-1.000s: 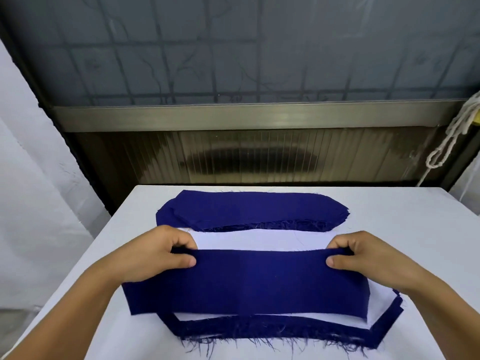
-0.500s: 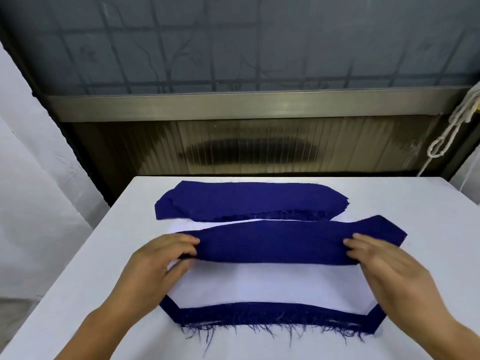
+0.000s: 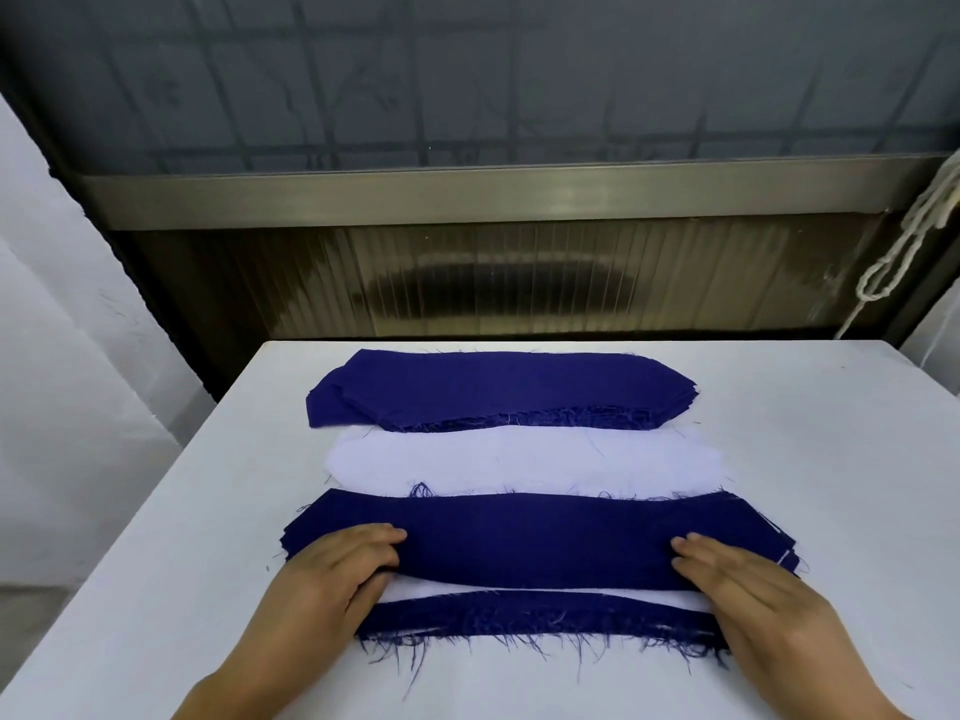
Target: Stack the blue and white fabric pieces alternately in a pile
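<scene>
Your left hand lies at the left end of the top blue piece, fingers loosely curled and close together on the cloth; a pinch can't be confirmed. Your right hand presses the right end, its fingers together, nearly straight. The piece is dark blue, slightly bowed, frayed along its far edge, atop the near pile of white and blue layers. Behind it: white pieces, then blue pieces, on the worktop.

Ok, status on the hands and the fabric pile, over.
Left hand and right hand flat on top dark blue fabric strip. White layer and frayed blue layer beneath. Nothing in the way.
</scene>
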